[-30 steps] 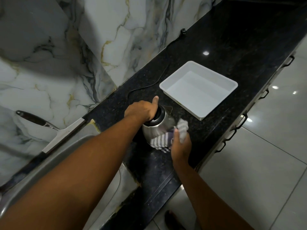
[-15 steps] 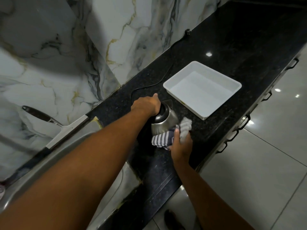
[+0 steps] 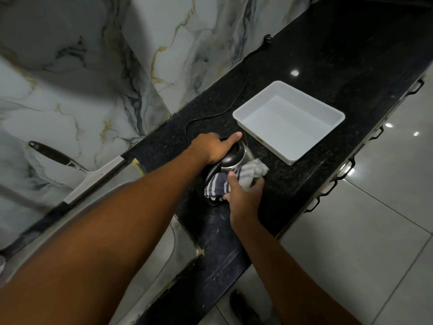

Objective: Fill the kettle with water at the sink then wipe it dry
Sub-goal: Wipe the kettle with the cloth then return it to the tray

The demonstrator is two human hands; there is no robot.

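A steel kettle (image 3: 243,156) with a black lid stands on the black granite counter (image 3: 293,184), just left of a white tray. My left hand (image 3: 210,148) rests on its lid and grips the top, thumb stretched forward. My right hand (image 3: 243,195) holds a grey-and-white striped cloth (image 3: 236,178) pressed against the kettle's near side. The cloth and hands hide most of the kettle's body and handle. The steel sink (image 3: 77,214) lies at the lower left, largely behind my left forearm.
A white plastic tray (image 3: 290,158) sits on the counter right of the kettle. A black power cord (image 3: 236,99) runs along the marble wall. A squeegee (image 3: 70,163) leans by the sink. Drawer handles (image 3: 346,170) line the counter's front edge above the tiled floor.
My right hand has slid the cloth down and around the kettle's near side. My left hand stays on the lid. The view has shifted slightly.
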